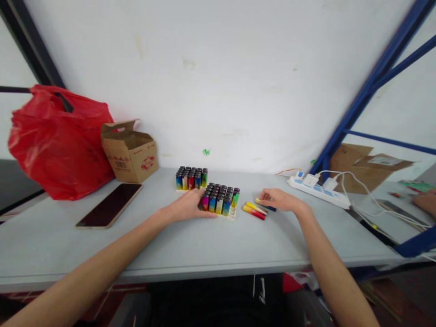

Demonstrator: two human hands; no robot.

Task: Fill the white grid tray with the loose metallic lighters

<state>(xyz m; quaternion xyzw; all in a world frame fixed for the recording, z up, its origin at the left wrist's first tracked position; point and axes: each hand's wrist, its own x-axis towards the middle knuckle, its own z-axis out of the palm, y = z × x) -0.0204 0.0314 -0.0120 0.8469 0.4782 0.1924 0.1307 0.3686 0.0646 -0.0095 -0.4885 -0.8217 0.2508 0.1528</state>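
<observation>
Left grip [188, 205] in the head view is wrapped around the left end of the front tray [232, 214], fingers behind and thumb along its near edge, clamped on it. Upright lighters [220, 204] with black tops and multicoloured bodies fill most of that tray; bare slots show at its right end. Right grip [277, 199] has curled fingers over the loose lighters [255, 212], yellow, red and dark ones lying on the tabletop [204, 245] just right of the tray; I cannot tell whether it is closed on one. Behind and left of the front tray stands a second group of lighters [191, 179]. Farther left lie a phone [111, 205], an open carton [138, 156] and a red bag [61, 141]. A white power strip [320, 193] with plugs sits to the right.
</observation>
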